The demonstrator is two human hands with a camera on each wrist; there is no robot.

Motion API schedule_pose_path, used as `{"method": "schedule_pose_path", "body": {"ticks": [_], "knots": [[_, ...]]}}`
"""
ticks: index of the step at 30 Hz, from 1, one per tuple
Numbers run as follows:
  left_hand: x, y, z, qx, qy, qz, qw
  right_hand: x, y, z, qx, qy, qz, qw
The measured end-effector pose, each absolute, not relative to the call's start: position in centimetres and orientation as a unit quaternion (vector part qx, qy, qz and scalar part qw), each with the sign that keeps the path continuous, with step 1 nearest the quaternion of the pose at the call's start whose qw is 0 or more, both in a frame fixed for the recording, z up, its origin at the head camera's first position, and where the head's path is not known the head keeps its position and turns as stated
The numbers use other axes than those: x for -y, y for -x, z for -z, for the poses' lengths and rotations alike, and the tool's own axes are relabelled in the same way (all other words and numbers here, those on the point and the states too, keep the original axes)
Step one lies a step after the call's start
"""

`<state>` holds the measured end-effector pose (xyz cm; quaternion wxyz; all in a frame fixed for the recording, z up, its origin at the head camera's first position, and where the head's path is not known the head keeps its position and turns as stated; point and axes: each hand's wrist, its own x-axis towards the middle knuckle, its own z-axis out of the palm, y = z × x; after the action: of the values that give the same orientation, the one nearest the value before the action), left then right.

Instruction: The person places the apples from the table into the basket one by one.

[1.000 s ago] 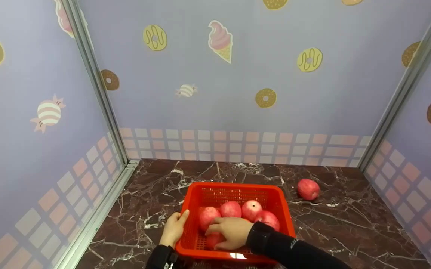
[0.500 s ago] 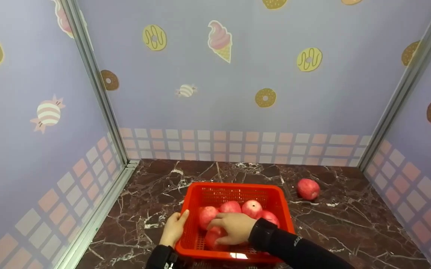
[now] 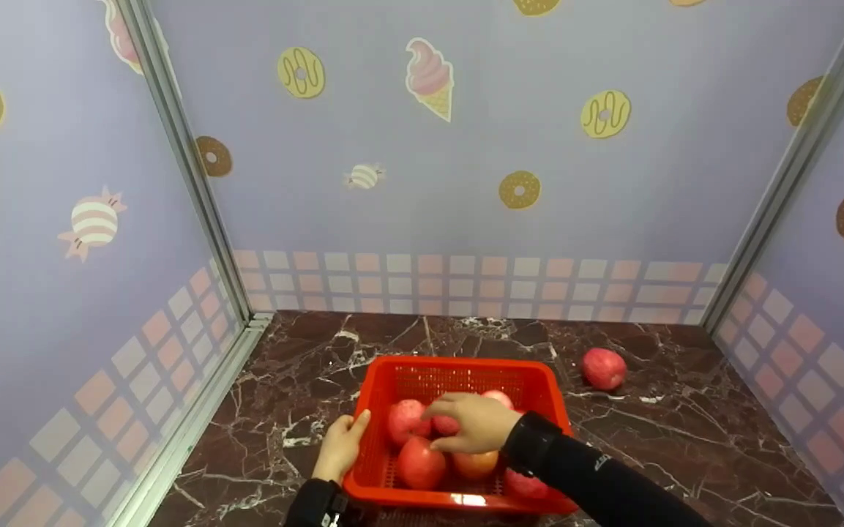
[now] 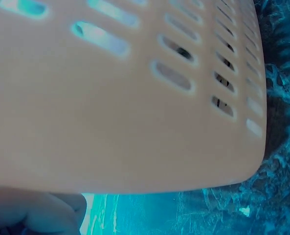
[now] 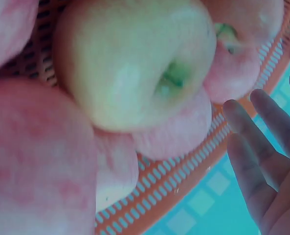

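A red plastic basket (image 3: 458, 362) with perforated walls holds several red apples. My left hand (image 3: 341, 446) grips its left side, thumb over the rim. In the left wrist view the basket wall (image 4: 110, 142) fills most of the picture, and the fingers (image 4: 37, 210) show at its lower left edge. My right hand (image 3: 476, 423) hovers over the apples with nothing in it, fingers apart. Just below its fingertips lies the front left apple (image 3: 422, 465). In the right wrist view, a yellowish apple (image 5: 120, 63) with its stem hollow showing lies beside the spread hand (image 5: 272, 181).
One more apple (image 3: 604, 369) lies on the dark marbled tabletop (image 3: 656, 432), right of the basket. A patterned back wall (image 3: 480, 219) and side walls (image 3: 63, 307) enclose the table.
My right hand has let go of the front left apple and risen, shifting right and away from me. That apple now lies fully visible in the basket. The left hand has stayed put.
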<state>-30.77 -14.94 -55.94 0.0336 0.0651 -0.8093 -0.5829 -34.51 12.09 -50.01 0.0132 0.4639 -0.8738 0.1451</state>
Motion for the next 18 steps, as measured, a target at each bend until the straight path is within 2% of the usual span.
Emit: {"method": "schedule_pose_path", "body": {"ticks": [8,18], "knots": [[14.9,30.8,55.9,0.808,-0.068,0.585,0.034,-14.8,36.1,47.7,0.902,-0.385,-0.188,0.045],[15.0,30.8,55.9,0.81,-0.065,0.582,0.032,-21.1,39.5,46.8,0.93,-0.24,-0.258,0.107]]}}
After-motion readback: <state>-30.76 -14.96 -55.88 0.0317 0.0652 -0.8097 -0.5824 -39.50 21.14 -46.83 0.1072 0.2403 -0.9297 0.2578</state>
